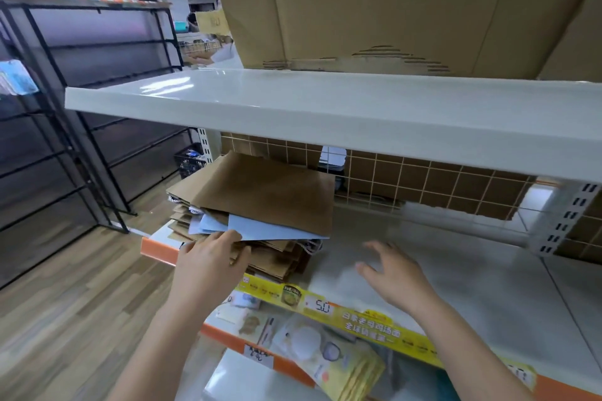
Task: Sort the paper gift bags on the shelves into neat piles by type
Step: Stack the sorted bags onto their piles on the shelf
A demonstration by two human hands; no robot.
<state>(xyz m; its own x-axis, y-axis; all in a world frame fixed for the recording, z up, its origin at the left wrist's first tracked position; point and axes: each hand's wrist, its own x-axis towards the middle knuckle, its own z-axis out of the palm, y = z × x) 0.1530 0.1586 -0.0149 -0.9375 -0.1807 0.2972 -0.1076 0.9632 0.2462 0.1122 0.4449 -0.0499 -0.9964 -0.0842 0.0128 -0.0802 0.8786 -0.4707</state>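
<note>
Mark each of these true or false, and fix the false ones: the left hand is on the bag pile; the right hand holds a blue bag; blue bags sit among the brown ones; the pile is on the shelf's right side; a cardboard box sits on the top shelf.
1. The left hand is on the bag pile. True: its fingers touch the pile's front edge.
2. The right hand holds a blue bag. False: it hovers open over the bare shelf, holding nothing.
3. Blue bags sit among the brown ones. True.
4. The pile is on the shelf's right side. False: it lies at the left end.
5. A cardboard box sits on the top shelf. True.
</note>
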